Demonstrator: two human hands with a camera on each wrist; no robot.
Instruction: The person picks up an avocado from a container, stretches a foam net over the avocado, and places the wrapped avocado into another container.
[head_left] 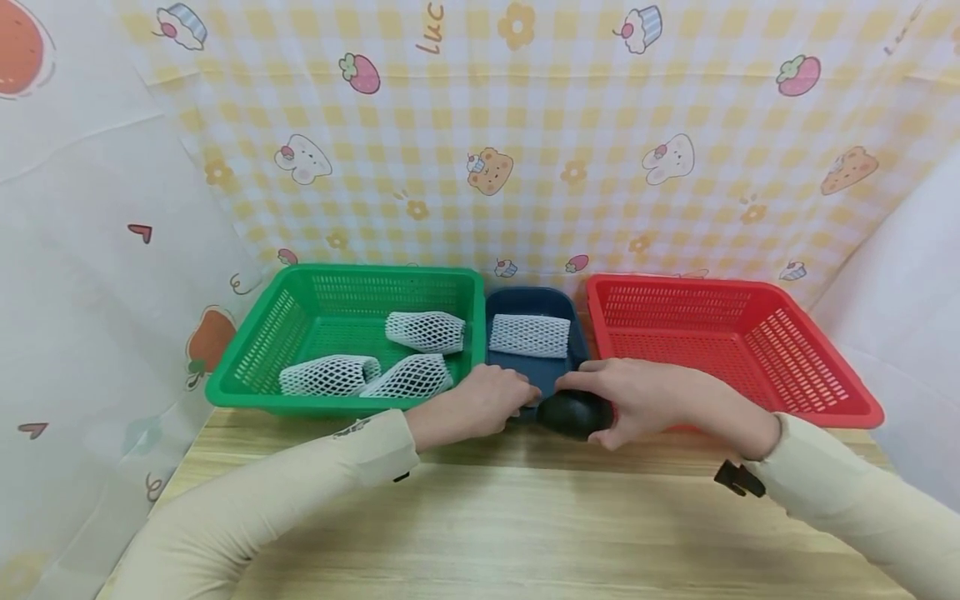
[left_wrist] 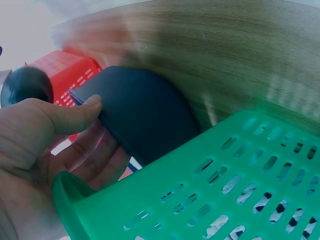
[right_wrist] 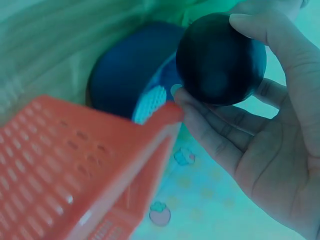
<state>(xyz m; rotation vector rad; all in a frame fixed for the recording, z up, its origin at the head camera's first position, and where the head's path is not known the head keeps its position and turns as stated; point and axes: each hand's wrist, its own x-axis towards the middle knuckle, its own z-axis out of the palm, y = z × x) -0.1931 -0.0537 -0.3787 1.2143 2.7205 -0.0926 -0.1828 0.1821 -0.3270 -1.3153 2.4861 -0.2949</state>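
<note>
My right hand [head_left: 637, 396] grips a smooth, dark oval avocado [head_left: 574, 414] above the near edge of the navy-blue bin [head_left: 534, 295]. In the right wrist view, thumb and fingers curl round the avocado [right_wrist: 220, 60]. The left hand [head_left: 483, 402] holds the bin's near rim; in the left wrist view its thumb presses the outer wall [left_wrist: 142, 107], with the other fingers on the inner side. Inside the bin lies a white foam net sleeve [head_left: 529, 336]. Whether anything is in that sleeve, I cannot tell.
Left of the bin stands a green basket [head_left: 345, 271] holding white foam net sleeves [head_left: 425, 331], with dark shapes showing through the mesh. A red basket [head_left: 690, 342] is on the right. All stand on a wooden table [head_left: 525, 525] before a patterned cloth [head_left: 450, 125].
</note>
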